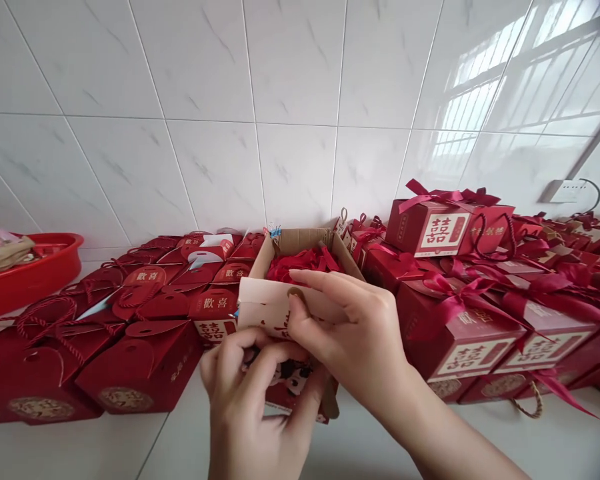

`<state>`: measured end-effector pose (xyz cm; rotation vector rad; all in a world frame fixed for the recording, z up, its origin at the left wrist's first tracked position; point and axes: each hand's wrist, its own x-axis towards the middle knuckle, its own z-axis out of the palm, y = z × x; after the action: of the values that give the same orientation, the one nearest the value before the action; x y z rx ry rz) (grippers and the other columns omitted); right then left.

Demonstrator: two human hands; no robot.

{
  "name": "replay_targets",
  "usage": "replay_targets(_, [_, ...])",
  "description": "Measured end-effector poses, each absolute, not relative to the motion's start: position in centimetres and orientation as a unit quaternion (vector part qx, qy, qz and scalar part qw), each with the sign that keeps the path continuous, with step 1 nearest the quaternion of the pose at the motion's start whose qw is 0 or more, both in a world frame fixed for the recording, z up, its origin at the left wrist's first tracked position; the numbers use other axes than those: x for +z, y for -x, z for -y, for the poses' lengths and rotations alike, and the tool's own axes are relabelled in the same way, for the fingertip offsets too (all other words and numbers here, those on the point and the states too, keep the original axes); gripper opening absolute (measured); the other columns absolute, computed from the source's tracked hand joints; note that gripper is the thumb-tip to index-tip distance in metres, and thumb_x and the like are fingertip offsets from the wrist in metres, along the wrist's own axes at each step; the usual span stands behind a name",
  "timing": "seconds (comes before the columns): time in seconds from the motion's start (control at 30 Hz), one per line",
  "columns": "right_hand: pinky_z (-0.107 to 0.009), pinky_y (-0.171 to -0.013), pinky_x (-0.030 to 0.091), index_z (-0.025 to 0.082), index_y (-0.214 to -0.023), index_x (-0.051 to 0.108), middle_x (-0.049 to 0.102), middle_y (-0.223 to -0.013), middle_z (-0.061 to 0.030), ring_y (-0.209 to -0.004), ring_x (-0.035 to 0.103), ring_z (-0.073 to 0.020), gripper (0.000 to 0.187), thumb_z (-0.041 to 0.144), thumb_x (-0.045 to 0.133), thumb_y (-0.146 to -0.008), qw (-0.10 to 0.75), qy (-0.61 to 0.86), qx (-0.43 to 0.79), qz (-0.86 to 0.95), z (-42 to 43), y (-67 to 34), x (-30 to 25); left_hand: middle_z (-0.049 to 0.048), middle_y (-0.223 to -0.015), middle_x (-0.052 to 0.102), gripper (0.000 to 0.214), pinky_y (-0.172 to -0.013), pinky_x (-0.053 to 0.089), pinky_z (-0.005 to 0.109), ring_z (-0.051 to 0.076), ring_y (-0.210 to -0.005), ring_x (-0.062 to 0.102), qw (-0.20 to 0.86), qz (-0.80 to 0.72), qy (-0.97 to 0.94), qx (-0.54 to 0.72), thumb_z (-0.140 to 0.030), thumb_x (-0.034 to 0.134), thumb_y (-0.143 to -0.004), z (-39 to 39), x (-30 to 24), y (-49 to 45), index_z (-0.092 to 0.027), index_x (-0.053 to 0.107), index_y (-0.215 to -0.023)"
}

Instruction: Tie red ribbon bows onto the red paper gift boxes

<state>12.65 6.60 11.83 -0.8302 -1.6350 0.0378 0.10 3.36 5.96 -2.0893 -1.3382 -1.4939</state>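
Both my hands meet at the lower middle over a small red gift box [290,393] whose pale flap [265,303] stands open. My left hand [250,407] curls around the box from below. My right hand [350,333] pinches the top of the pale flap between thumb and fingers. Behind the flap sits an open brown cardboard box [305,243] filled with red ribbons.
Rows of unfinished red gift boxes [145,313] lie on the white counter at left. Finished boxes tied with dark red bows [460,327] are stacked at right. A red plastic basin [27,273] stands far left. A tiled wall rises behind, with a socket [567,191] at right.
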Motion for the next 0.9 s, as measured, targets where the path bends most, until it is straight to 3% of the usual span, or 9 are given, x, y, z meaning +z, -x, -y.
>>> replay_targets(0.2, [-0.019,-0.056,0.055,0.013,-0.089,0.072,0.072,-0.068,-0.0005,-0.053,0.061,-0.0092,0.016,0.014,0.065,-0.075,0.621,0.357,-0.045,0.696,-5.4,-13.8,13.2,0.0072,-0.100,0.052,0.046,-0.083,0.042,0.041,0.028,-0.095,0.051,0.041,0.521,0.631,-0.573,-0.043,0.075,-0.070,-3.8,7.2,2.3,-0.023,0.050,-0.102])
replay_targets(0.3, [-0.019,-0.056,0.056,0.013,-0.090,0.072,0.070,-0.065,0.0002,-0.053,0.061,-0.0096,0.016,0.015,0.066,-0.076,0.611,0.346,-0.043,0.711,-4.9,-14.6,13.7,0.0044,-0.097,0.061,0.033,-0.078,0.049,0.032,0.024,-0.093,0.060,-0.098,0.527,0.686,-0.492,-0.044,0.066,-0.079,-3.9,8.1,4.1,-0.024,0.054,-0.102])
replay_targets(0.37, [-0.020,-0.055,0.055,0.013,-0.091,0.073,0.070,-0.066,-0.0005,-0.054,0.062,-0.0104,0.016,0.016,0.067,-0.076,0.599,0.341,-0.022,0.724,-4.8,-15.3,13.9,0.0018,-0.084,0.066,0.020,-0.068,0.051,0.025,0.020,-0.082,0.064,-0.160,0.515,0.731,-0.418,-0.041,0.056,-0.087,-3.5,8.7,5.1,-0.023,0.061,-0.093])
replay_targets(0.47, [-0.021,-0.053,0.054,0.016,-0.091,0.073,0.071,-0.071,-0.0013,-0.058,0.064,-0.0125,0.016,0.019,0.068,-0.076,0.582,0.347,0.033,0.735,-4.8,-16.3,14.1,-0.0018,-0.060,0.062,0.025,-0.051,0.048,0.020,0.014,-0.057,0.060,-0.137,0.506,0.743,-0.415,-0.039,0.056,-0.087,-2.6,9.7,5.8,-0.020,0.064,-0.072])
replay_targets(0.57, [-0.020,-0.051,0.053,0.019,-0.090,0.073,0.072,-0.074,-0.0013,-0.061,0.066,-0.0138,0.014,0.022,0.068,-0.077,0.562,0.342,0.113,0.744,-4.8,-16.9,14.1,-0.0048,-0.054,0.060,0.018,-0.044,0.045,0.019,0.012,-0.049,0.055,-0.059,0.506,0.679,-0.529,-0.037,0.066,-0.080,-1.6,11.0,6.0,-0.022,0.068,-0.071])
replay_targets(0.63, [-0.019,-0.049,0.051,0.019,-0.090,0.073,0.072,-0.073,-0.0013,-0.060,0.065,-0.0133,0.012,0.022,0.067,-0.080,0.526,0.312,0.176,0.771,-4.8,-16.7,13.9,-0.0064,-0.059,0.064,0.010,-0.049,0.048,0.020,0.011,-0.054,0.059,-0.019,0.491,0.608,-0.624,-0.034,0.069,-0.078,-1.2,11.9,6.1,-0.025,0.071,-0.075])
replay_targets(0.77, [-0.018,-0.054,0.051,0.017,-0.090,0.069,0.071,-0.078,-0.0024,-0.063,0.064,-0.0110,0.011,0.016,0.062,-0.081,0.431,0.179,0.238,0.852,-5.1,-15.3,13.3,-0.0074,-0.082,0.072,0.007,-0.075,0.055,0.032,0.015,-0.076,0.067,-0.025,0.451,0.528,-0.719,-0.028,0.066,-0.082,-0.7,13.2,5.6,-0.026,0.072,-0.086])
replay_targets(0.83, [-0.018,-0.054,0.050,0.016,-0.093,0.066,0.071,-0.080,-0.0031,-0.064,0.063,-0.0098,0.014,0.012,0.062,-0.080,0.424,0.125,0.223,0.869,-5.2,-14.6,12.8,-0.0052,-0.086,0.071,0.013,-0.067,0.056,0.026,0.012,-0.071,0.066,-0.046,0.444,0.512,-0.734,-0.025,0.067,-0.082,-0.6,13.4,5.2,-0.024,0.069,-0.094])
replay_targets(0.9, [-0.018,-0.054,0.049,0.016,-0.095,0.065,0.069,-0.078,-0.0032,-0.063,0.060,-0.0099,0.016,0.010,0.063,-0.080,0.439,0.094,0.191,0.873,-5.3,-14.1,12.3,-0.0035,-0.098,0.069,0.033,-0.056,0.056,0.021,0.009,-0.061,0.065,-0.050,0.424,0.503,-0.751,-0.019,0.069,-0.079,-0.4,13.2,4.8,-0.025,0.059,-0.110])
